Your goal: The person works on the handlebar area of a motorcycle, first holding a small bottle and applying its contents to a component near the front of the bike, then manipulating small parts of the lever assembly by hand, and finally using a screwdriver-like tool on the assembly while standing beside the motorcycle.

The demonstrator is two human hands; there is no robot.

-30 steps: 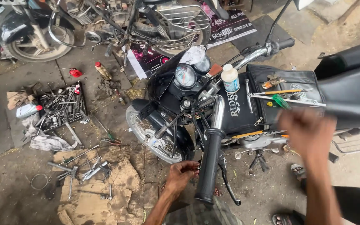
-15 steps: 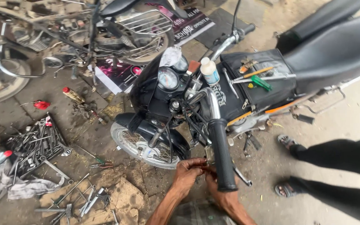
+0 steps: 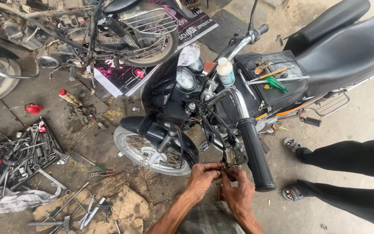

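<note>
Two hands meet low in the middle of the frame, where a second ago only the left hand (image 3: 203, 177) was down there and the right hand (image 3: 238, 190) hung out over the tank at the right; half a second ago both had already closed in, so the work is now a two-handed pinch at one spot. The fingers of both hands are curled nearly shut around a thin dark cable end (image 3: 224, 166) hanging just below the handlebar, beside the ribbed black rubber grip (image 3: 255, 157); what exactly lies between the fingertips is too small to tell. Above, the glossy black motorcycle (image 3: 169, 93) shows a spoked chrome front wheel (image 3: 150, 151). A white plastic bottle (image 3: 226, 71) stands on the tank bag, and dull steel spanners (image 3: 27, 149) lie heaped at left.
</note>
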